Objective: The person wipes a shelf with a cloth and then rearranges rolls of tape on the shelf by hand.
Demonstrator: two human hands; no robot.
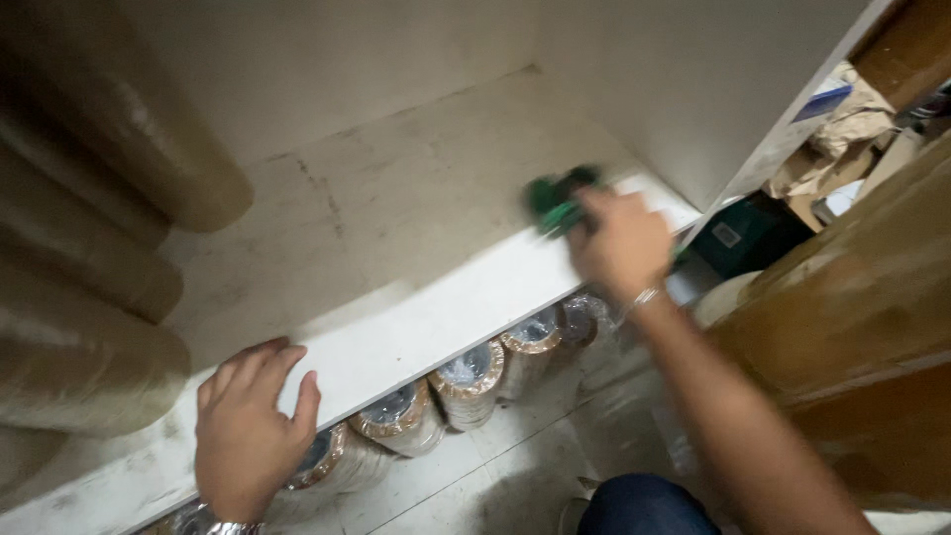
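The small green object point(561, 202), blurred and hard to identify, maybe a cloth or a scrub pad, lies on the white dusty shelf board point(416, 327) near its right front corner. The right hand point(622, 244) is on it with the fingers closed around it. The blur suggests the hand is pressing it against the board, so the step in hand looks like wiping the shelf surface. The left hand point(248, 426) rests flat on the front edge of the board, fingers spread a little, holding nothing, only steadying. Many grey marks remain across the board, so a further stroke would need firm pressure toward the left. Under the board stand clear tape rolls with brown cores point(474, 372). At left lie big brownish film rolls point(89, 248).
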